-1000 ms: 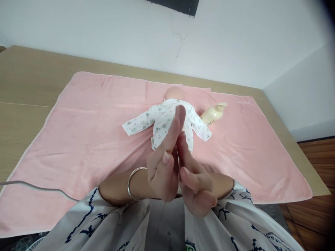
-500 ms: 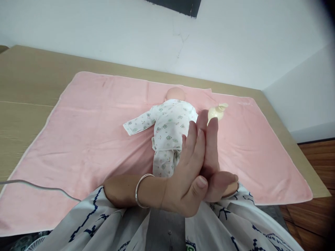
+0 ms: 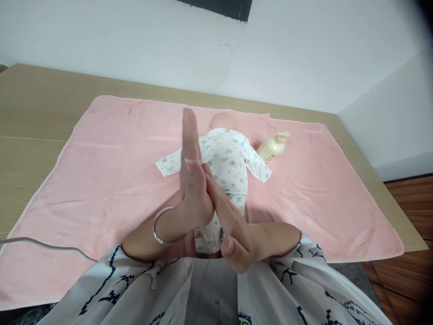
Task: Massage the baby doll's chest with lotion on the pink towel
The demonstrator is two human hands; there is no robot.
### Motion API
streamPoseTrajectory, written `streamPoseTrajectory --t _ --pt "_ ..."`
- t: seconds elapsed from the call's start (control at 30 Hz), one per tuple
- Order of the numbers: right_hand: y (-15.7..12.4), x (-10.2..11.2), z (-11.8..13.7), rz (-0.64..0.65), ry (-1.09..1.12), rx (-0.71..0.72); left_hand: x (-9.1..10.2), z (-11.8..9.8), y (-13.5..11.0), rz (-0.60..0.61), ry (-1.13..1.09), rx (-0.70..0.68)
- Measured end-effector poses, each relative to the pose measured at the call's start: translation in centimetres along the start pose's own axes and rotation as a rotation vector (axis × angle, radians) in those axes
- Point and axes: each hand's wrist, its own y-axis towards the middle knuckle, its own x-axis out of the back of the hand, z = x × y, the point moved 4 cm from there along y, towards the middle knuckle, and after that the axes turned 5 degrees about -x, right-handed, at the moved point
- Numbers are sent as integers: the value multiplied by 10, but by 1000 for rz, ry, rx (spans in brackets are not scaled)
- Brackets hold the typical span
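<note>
My left hand (image 3: pixel 193 180) stands upright with its fingers stretched, a silver bangle (image 3: pixel 156 228) round its wrist. Against its palm leans my right hand (image 3: pixel 233 221), fingers extended and pressed to the heel of the left. Nothing shows between the two palms. Beyond them a baby doll (image 3: pixel 225 158) lies on the pink blanket (image 3: pixel 118 180), its head away from me. It wears a white printed top and trousers, and both sleeves spread outward. My hands hide part of its left side and legs. Near the doll's right sleeve lies a cream pump bottle (image 3: pixel 272 147).
The blanket covers much of a wooden table (image 3: pixel 43 104) that stands against a white wall (image 3: pixel 135 49). A grey cable (image 3: pixel 50 245) crosses the blanket's left corner. Wooden flooring (image 3: pixel 406 280) shows at the lower right.
My pressed hands have moved left and slid against each other. The left hand now rises higher, the right lower. The doll's right sleeve and more of the bottle have come into view.
</note>
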Motion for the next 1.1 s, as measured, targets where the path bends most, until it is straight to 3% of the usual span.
streamPoseTrajectory --t 0.07,0.17,0.3,0.4,0.5,0.63,0.8,0.93,1.1 --pt "4 5 2 -26 82 -28 9 8 13 -121 98 -67" --pt "12 19 -9 -78 167 -239 22 36 33 -233 126 -98" --pt "22 49 -42 -222 217 -469 40 104 54 -322 132 185" --pt "30 66 -70 -305 6 -541 42 153 61 -321 62 381" --pt "38 64 -99 -190 -341 -600 37 181 59 -249 62 321" --pt "43 51 -141 58 -593 -580 30 195 43 -208 276 182" --pt "41 65 -173 22 -752 -634 26 197 32 -196 413 117" --pt "34 59 -159 7 -845 -767 26 194 31 -220 415 124" --pt "36 41 -139 189 -849 -600 26 193 31 -233 392 147"
